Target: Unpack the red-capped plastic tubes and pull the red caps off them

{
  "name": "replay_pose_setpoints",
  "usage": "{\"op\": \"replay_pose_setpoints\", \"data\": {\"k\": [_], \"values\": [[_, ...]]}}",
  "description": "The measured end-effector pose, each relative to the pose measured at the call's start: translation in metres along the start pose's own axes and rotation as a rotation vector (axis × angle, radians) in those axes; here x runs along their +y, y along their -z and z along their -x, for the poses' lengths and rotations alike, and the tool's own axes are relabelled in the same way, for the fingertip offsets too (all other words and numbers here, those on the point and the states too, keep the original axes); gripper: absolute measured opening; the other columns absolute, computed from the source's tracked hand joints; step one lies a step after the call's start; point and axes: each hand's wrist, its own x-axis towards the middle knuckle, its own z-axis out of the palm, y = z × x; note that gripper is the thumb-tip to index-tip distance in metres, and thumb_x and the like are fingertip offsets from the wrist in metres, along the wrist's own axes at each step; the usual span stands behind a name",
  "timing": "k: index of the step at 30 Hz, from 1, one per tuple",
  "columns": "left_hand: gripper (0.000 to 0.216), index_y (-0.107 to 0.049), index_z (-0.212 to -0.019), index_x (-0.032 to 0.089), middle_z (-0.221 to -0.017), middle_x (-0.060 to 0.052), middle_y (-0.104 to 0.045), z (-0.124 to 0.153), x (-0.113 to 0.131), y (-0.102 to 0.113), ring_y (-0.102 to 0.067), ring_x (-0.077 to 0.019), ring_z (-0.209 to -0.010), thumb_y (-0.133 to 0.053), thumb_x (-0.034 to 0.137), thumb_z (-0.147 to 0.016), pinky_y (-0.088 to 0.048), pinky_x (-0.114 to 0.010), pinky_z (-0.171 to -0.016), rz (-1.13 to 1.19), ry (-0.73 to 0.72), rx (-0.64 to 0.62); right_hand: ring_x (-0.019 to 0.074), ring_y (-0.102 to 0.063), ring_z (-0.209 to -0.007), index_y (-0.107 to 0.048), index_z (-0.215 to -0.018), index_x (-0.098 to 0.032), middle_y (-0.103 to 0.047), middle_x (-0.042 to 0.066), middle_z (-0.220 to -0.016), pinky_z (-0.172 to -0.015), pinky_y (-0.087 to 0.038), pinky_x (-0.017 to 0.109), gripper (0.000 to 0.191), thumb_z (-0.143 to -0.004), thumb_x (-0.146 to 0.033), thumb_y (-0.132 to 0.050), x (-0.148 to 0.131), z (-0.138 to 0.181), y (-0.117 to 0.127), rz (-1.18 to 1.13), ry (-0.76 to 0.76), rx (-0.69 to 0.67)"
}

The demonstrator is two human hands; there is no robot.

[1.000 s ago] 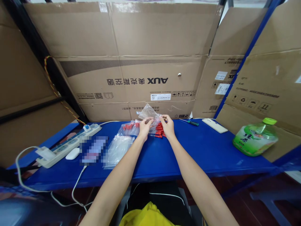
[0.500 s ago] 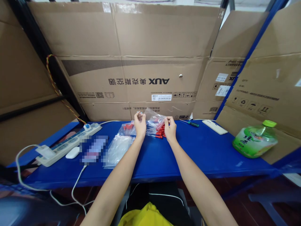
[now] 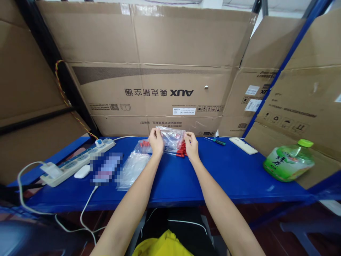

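We hold a clear, flat plastic bag (image 3: 172,136) stretched between our two hands, just above the blue tabletop (image 3: 221,174). Our left hand (image 3: 156,140) is narrow, thumb and fingers pinched on the bag's left edge; our right hand (image 3: 191,145) is narrow too, pinching the right edge. The bag therefore lies directly between the hands, touching both, its see-through film wrinkled and shiny.

Beneath the bag, and just beside the right hand on its inner side, we see a pile of slim pieces with red ends (image 3: 181,152); their thin pale shafts point toward the left hand. Just to the left of the left hand lie clear plastic packets with red pieces inside (image 3: 145,144), partly covered by that hand. Nearer to us, below and left of the left hand, a stack of flat, transparent plastic bags (image 3: 133,171) rests beside our forearm.

Farther left of the left hand we have a white oblong plastic case (image 3: 82,172) and a long white power strip (image 3: 80,160). To the right of the right hand lies a thin screwdriver with a green handle (image 3: 219,142), then a cream-coloured, flat rectangular phone (image 3: 243,145), and, well apart, a green plastic bottle with a lime cap (image 3: 289,161) on its side.
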Motion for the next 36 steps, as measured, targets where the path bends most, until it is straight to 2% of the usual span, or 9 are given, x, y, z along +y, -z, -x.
{"op": "replay_pose_setpoints", "data": {"k": [4, 7, 17, 21, 27, 31, 33, 35, 36], "values": [[0.033, -0.057, -0.078, 0.021, -0.073, 0.002, -0.055, -0.002, -0.004, 0.0, -0.05, -0.0142, -0.072, -0.051, 0.043, -0.102, -0.04, -0.023, -0.072, 0.033, 0.036, 0.157, 0.0206, -0.071, -0.078, -0.055, -0.112, -0.025, -0.074, 0.001, -0.084, -0.075, -0.054, 0.032, 0.039, -0.091, -0.059, -0.059, -0.001, 0.003, -0.004, -0.083, -0.047, -0.183], [0.034, -0.057, -0.08, 0.021, -0.076, 0.002, -0.055, -0.004, -0.012, -0.001, -0.05, -0.0143, -0.074, -0.051, 0.047, -0.101, -0.04, -0.023, -0.073, 0.071, 0.106, 0.233, 0.0209, -0.072, -0.082, -0.054, -0.109, -0.026, -0.074, 0.001, -0.084, -0.081, -0.055, 0.033, 0.035, -0.089, -0.053, -0.062, -0.001, 0.004, -0.009, -0.083, -0.018, -0.259], [0.041, -0.054, -0.076, 0.021, -0.069, 0.003, -0.048, -0.009, -0.028, 0.002, -0.044, -0.0136, -0.068, -0.051, 0.055, -0.099, -0.036, -0.023, -0.069, 0.06, 0.07, 0.226, 0.0187, -0.068, -0.075, -0.047, -0.116, -0.026, -0.067, -0.004, -0.074, -0.076, -0.055, 0.033, 0.036, -0.088, -0.045, -0.059, -0.003, 0.001, -0.007, -0.186, -0.024, -0.207], [0.044, -0.051, -0.076, 0.022, -0.066, 0.004, -0.043, -0.006, -0.023, 0.0, -0.041, -0.0131, -0.064, -0.051, 0.06, -0.098, -0.036, -0.024, -0.065, 0.102, 0.082, 0.202, 0.0197, -0.069, -0.074, -0.051, -0.121, -0.024, -0.07, -0.001, -0.076, -0.071, -0.056, 0.032, 0.044, -0.086, -0.049, -0.063, -0.007, 0.002, -0.007, -0.239, -0.07, -0.169], [0.043, -0.05, -0.081, 0.023, -0.062, 0.006, -0.039, -0.003, -0.013, -0.006, -0.037, -0.012, -0.055, -0.051, 0.063, -0.097, -0.034, -0.023, -0.057, 0.246, 0.125, 0.146, 0.0213, -0.071, -0.072, -0.06, -0.108, -0.022, -0.077, 0.004, -0.086, -0.064, -0.056, 0.032, 0.045, -0.081, -0.057, -0.07, -0.006, 0.002, -0.009, -0.261, -0.204, -0.151], [0.037, -0.056, -0.082, 0.022, -0.067, 0.003, -0.048, -0.001, -0.01, -0.002, -0.047, -0.0137, -0.064, -0.053, 0.054, -0.098, -0.04, -0.024, -0.068, 0.11, 0.094, 0.144, 0.0229, -0.073, -0.082, -0.056, -0.122, -0.023, -0.079, 0.006, -0.095, -0.07, -0.058, 0.033, 0.059, -0.075, -0.053, -0.077, -0.003, -0.001, -0.009, -0.334, -0.201, -0.069], [0.024, -0.061, -0.089, 0.022, -0.076, 0.001, -0.058, 0.0, -0.009, 0.001, -0.055, -0.016, -0.073, -0.054, 0.044, -0.099, -0.044, -0.026, -0.077, -0.031, 0.126, 0.144, 0.0235, -0.073, -0.086, -0.06, -0.116, -0.021, -0.078, 0.008, -0.097, -0.074, -0.059, 0.034, 0.053, -0.076, -0.053, -0.076, -0.001, -0.003, -0.008, -0.322, -0.188, -0.052], [0.012, -0.065, -0.103, 0.023, -0.095, -0.003, -0.068, 0.0, -0.005, 0.005, -0.061, -0.0193, -0.089, -0.059, 0.03, -0.095, -0.045, -0.03, -0.092, -0.171, 0.115, 0.158, 0.0239, -0.073, -0.089, -0.065, -0.104, -0.021, -0.078, 0.008, -0.096, -0.077, -0.058, 0.035, 0.043, -0.077, -0.053, -0.075, 0.0, -0.005, -0.006, -0.297, -0.167, -0.035], [0.018, -0.065, -0.11, 0.024, -0.106, -0.005, -0.069, 0.001, -0.003, 0.006, -0.062, -0.021, -0.099, -0.061, 0.024, -0.092, -0.043, -0.032, -0.099, -0.219, 0.079, 0.158, 0.024, -0.073, -0.089, -0.067, -0.099, -0.02, -0.078, 0.008, -0.095, -0.078, -0.058, 0.035, 0.04, -0.077, -0.052, -0.075, 0.0, -0.005, -0.006, -0.285, -0.153, -0.023]]}}
